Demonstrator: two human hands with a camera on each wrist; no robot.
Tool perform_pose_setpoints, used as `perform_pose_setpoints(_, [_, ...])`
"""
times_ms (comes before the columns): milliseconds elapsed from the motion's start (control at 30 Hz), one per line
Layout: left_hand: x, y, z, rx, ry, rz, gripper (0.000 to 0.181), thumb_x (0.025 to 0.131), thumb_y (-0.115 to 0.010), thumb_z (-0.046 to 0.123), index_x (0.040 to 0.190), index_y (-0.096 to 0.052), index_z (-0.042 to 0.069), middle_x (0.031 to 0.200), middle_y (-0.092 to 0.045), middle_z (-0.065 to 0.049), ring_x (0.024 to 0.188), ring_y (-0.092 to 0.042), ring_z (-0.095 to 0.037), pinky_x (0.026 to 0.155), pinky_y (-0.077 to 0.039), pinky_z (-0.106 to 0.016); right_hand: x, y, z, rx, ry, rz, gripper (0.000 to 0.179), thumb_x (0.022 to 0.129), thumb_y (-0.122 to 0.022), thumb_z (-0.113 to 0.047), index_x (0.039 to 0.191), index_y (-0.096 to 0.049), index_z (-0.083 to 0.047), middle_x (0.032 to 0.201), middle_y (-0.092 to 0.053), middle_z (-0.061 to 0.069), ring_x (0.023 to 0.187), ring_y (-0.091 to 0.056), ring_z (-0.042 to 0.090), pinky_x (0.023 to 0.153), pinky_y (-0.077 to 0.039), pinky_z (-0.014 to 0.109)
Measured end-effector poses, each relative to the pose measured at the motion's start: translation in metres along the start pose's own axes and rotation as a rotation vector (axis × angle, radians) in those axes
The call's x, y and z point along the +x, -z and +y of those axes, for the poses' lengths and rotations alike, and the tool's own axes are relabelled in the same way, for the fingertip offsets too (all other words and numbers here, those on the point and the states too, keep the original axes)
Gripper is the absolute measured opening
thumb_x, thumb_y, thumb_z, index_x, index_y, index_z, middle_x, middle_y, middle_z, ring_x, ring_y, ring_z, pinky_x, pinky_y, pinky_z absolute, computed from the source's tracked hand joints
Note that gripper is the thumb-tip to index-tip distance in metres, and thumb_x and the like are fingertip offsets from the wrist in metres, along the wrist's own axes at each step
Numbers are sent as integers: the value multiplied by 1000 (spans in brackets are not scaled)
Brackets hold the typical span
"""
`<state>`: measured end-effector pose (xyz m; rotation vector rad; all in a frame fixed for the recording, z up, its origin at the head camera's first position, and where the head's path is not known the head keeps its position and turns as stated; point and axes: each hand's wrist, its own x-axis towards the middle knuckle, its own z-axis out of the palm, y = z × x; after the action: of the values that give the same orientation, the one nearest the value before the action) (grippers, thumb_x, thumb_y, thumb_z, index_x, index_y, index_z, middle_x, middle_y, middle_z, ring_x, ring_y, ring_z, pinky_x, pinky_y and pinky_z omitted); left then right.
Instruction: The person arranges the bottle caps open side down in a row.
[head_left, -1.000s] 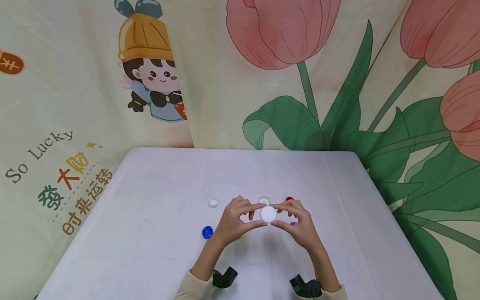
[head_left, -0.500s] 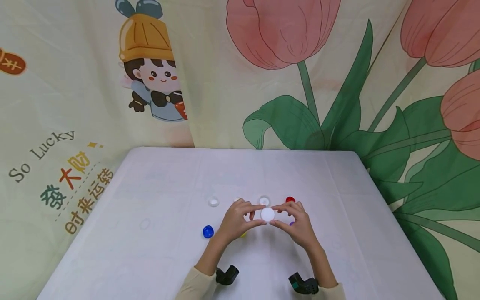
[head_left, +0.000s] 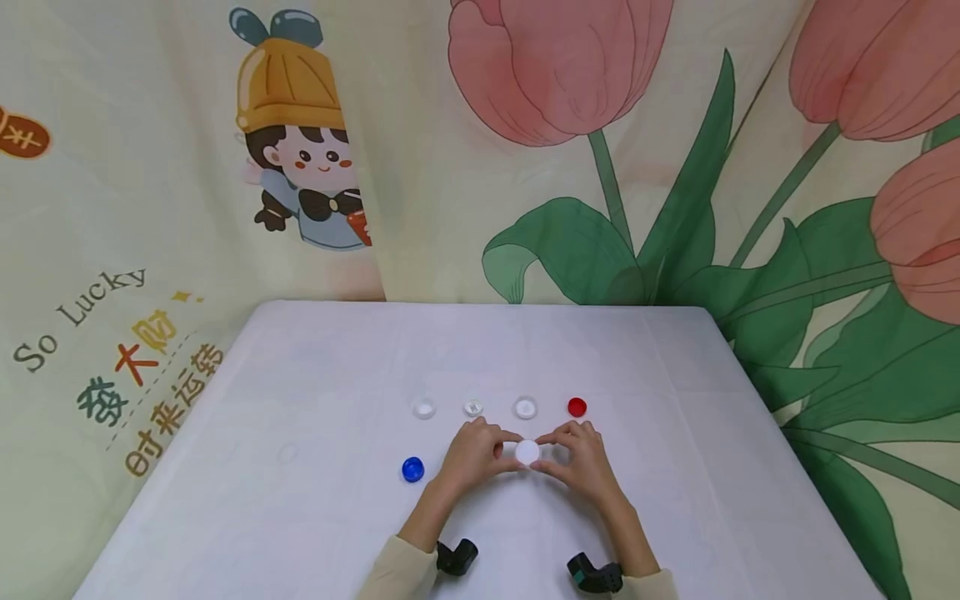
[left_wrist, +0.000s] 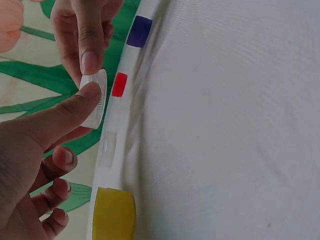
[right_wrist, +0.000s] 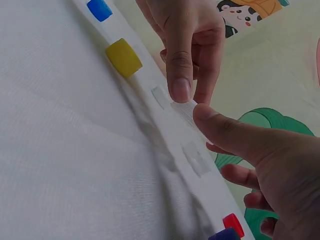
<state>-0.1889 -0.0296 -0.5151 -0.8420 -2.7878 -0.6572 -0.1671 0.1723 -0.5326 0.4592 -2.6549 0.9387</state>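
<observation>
Both hands pinch one white bottle cap [head_left: 527, 452] between thumb and fingers, above the middle of the table. My left hand [head_left: 471, 457] grips its left edge and my right hand [head_left: 583, 463] its right edge. In the left wrist view the cap [left_wrist: 95, 112] stands on edge, showing a ridged side. Beyond the hands lie a red cap [head_left: 577, 407] and several whitish, see-through caps, one of them a ringed cap [head_left: 525, 407]. A yellow cap [right_wrist: 124, 57] and a purple cap [left_wrist: 139, 31] show in the wrist views; the hands hide them from the head view.
A blue cap [head_left: 412, 469] lies left of the left hand. The white-covered table [head_left: 315, 358] ends at a patterned cloth backdrop [head_left: 420, 167]. Black wrist cameras, such as the left one [head_left: 457, 557], sit at both cuffs.
The hands and the white cap have come lower in the head view, toward the person. The back row of caps shows more fully now. The head view has tilted slightly.
</observation>
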Motion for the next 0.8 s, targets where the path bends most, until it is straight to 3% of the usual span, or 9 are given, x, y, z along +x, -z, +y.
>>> perform_pose_setpoints(200, [-2,-12,1,44,29,-41,39,65,-74,48,95,-72,23,51,-40,13,60,-37,-8,58,-29,-23,-7,-7,3,-75,21,-6,33,60,-81,-37,86,-72,-20,84,-54,-3,78,-40,13,70,-30,32])
perform_pose_setpoints(433, [3,-16,3,103,8,-70,37,66,-74,46,93,-73,22,73,-66,7,67,-48,-12,61,-33,-27,-5,-8,6,-121,20,-16,32,60,-81,-37,85,-74,-19,85,-53,-1,77,-39,15,69,-29,32])
perform_pose_setpoints(800, [3,-18,5,153,-9,-95,37,70,-70,47,97,-72,22,72,-65,3,67,-49,-14,61,-35,-28,-5,-8,7,-134,-25,-41,32,61,-80,-39,86,-74,-20,88,-52,-3,80,-37,13,72,-29,33])
